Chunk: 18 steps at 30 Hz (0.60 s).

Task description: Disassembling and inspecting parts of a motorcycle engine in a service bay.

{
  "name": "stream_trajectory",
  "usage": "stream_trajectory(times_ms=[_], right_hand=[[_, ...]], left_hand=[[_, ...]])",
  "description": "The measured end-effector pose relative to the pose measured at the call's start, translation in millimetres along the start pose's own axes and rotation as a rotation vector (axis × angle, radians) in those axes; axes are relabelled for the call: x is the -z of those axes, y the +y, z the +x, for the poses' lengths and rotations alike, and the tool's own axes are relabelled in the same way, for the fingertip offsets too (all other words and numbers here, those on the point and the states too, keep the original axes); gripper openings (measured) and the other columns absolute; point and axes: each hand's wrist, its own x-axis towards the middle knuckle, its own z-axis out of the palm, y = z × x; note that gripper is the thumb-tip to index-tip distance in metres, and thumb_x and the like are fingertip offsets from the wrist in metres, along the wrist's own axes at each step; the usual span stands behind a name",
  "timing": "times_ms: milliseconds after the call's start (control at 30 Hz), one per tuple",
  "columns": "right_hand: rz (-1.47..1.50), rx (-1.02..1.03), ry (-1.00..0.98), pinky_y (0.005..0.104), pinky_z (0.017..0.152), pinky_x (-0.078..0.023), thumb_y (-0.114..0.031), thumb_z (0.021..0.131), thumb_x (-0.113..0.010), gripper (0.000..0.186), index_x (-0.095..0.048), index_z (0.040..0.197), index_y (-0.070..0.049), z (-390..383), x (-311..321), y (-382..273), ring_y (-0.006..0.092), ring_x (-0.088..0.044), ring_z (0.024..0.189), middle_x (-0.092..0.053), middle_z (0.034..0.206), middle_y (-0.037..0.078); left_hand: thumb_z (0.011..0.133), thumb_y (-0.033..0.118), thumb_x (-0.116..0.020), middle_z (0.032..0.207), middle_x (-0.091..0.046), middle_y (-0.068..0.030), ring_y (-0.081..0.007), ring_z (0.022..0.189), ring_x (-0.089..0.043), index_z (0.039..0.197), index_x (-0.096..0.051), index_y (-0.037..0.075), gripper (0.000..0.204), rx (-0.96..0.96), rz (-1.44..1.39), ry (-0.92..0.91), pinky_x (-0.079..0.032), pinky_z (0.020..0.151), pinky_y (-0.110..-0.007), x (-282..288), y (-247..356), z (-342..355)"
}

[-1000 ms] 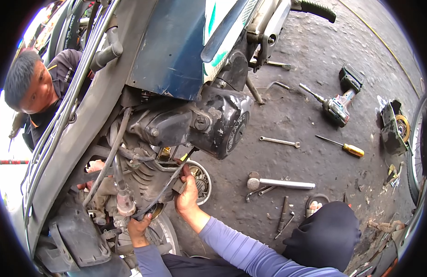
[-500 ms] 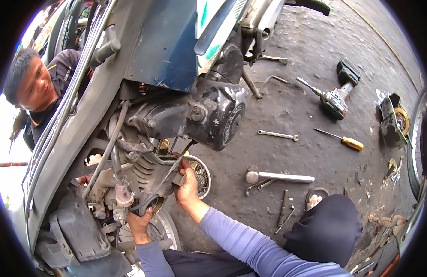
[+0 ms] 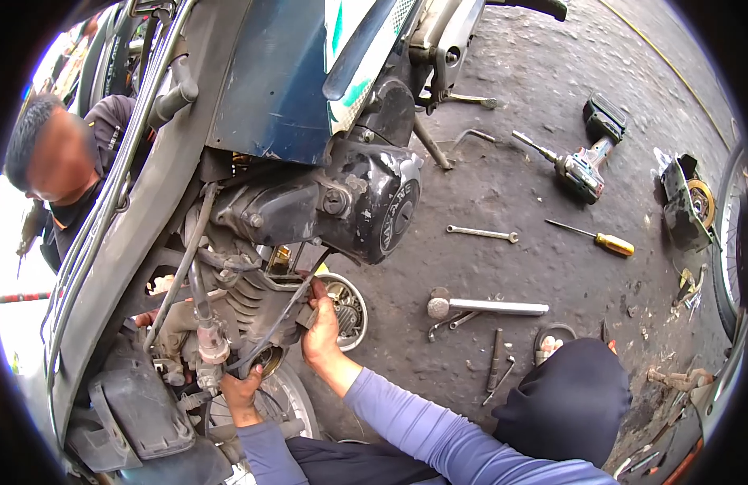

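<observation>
Grip of the right hand is curled against the side of the finned engine cylinder, which sits left of centre in the frame; the fingertips are partly hidden, so I cannot tell whether it is closed on anything. Lower and further left, the left hand has its thumb beside a round opening in the engine, fingers out of sight behind; its grip cannot be told either. A dark cable slants between the two hands. Just right of the right hand is a round, pale-rimmed pan with metal parts. Above it hangs a scuffed black engine cover, below a dark blue panel. On the grey floor, toward the right of the frame, lie a cordless driver, a yellow-handled screwdriver, a wrench and a hammer. Another person leans in at the upper left.
</observation>
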Motion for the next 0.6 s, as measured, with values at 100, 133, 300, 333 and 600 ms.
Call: stream_trajectory(times_ms=[100, 133, 300, 333, 600], right_hand=[[0.016, -0.015, -0.013, 0.031, 0.101, -0.026, -0.04, 0.095, -0.031, 0.056, -0.043, 0.131, 0.0, 5.6, 5.2, 2.2, 0.0184, -0.041, 0.121, -0.047, 0.133, 0.008], [0.017, -0.018, -0.059, 0.0314, 0.103, -0.026, -0.041, 0.095, -0.031, 0.056, -0.044, 0.13, 0.0, 7.9, 8.1, 3.0, 0.0187, -0.041, 0.122, -0.047, 0.132, 0.009], [0.063, 0.047, -0.082, 0.0325, 0.106, -0.024, -0.039, 0.094, -0.032, 0.053, -0.046, 0.128, -0.001, 2.6, -1.8, -2.7, 0.0194, -0.041, 0.121, -0.048, 0.13, 0.009], [0.07, 0.011, -0.04, 0.0328, 0.106, -0.024, -0.04, 0.094, -0.032, 0.053, -0.046, 0.128, -0.001, 4.3, 0.9, -2.6, 0.0196, -0.041, 0.121, -0.048, 0.13, 0.009], [-0.048, -0.021, -0.052, 0.0279, 0.097, -0.027, -0.039, 0.095, -0.028, 0.053, -0.045, 0.131, -0.004, -0.3, 1.0, -7.8, 0.0164, -0.04, 0.122, -0.048, 0.131, 0.006]], left_hand=[[0.062, 0.024, -0.072, 0.109, -0.057, -0.0167, -0.0253, 0.097, -0.055, 0.113, -0.05, -0.009, 0.066, -0.039, -0.003, 0.05, -0.04, 0.09, -0.034, -5.0, -6.6, -2.2], [0.062, 0.023, -0.072, 0.112, -0.055, -0.0169, -0.0254, 0.099, -0.054, 0.116, -0.048, -0.009, 0.068, -0.131, 0.009, 0.101, -0.04, 0.092, -0.034, -7.5, -12.0, -2.3], [0.062, 0.013, -0.07, 0.079, -0.065, -0.0127, -0.0282, 0.073, -0.061, 0.092, -0.062, -0.004, 0.035, -0.382, -0.058, 0.288, -0.048, 0.075, -0.034, -12.7, -7.2, 2.9], [0.061, 0.012, -0.07, 0.082, -0.065, -0.0136, -0.028, 0.075, -0.061, 0.092, -0.061, -0.004, 0.037, -0.301, -0.109, 0.21, -0.047, 0.076, -0.034, -16.1, -1.0, 3.5], [0.059, 0.024, -0.072, 0.109, -0.057, -0.0157, -0.0251, 0.096, -0.056, 0.111, -0.053, -0.008, 0.063, -0.002, 0.048, -0.014, -0.042, 0.09, -0.035, 5.8, -9.9, 0.4]])
